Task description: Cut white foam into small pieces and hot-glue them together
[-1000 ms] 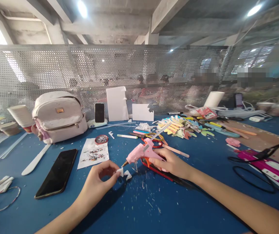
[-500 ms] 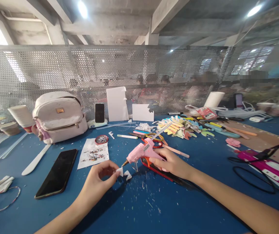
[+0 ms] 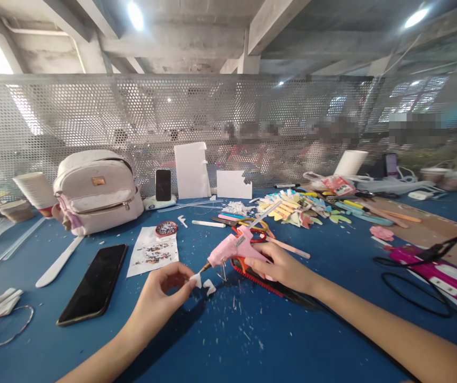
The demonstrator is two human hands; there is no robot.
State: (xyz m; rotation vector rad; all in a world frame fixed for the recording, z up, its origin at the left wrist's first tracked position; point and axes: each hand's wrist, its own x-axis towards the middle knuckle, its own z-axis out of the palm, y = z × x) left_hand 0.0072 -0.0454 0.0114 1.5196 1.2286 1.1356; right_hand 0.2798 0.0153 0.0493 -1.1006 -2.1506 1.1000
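My right hand (image 3: 282, 266) is wrapped round the handle of a pink hot glue gun (image 3: 230, 249), its nozzle pointing down and left. A clear glue stick (image 3: 267, 211) pokes out of the gun's back end. Between thumb and forefinger, my left hand (image 3: 171, 290) pinches a small white piece (image 3: 197, 280), which looks like cut foam or card. The nozzle tip is at the top edge of this piece; whether it touches, I cannot tell. Just right of it on the blue table is another small notched white piece (image 3: 209, 288).
Red-handled scissors (image 3: 258, 234) and a red-and-black cutter (image 3: 260, 279) lie behind and under the gun. A black phone (image 3: 93, 284), a white knife-like tool (image 3: 58, 263) and a backpack (image 3: 98, 194) are leftward. Paper cutouts (image 3: 292, 207) pile up behind; a magenta power strip (image 3: 438, 272) lies right.
The white piece in my left hand has shifted very slightly left. My right hand and the glue gun hold their place.
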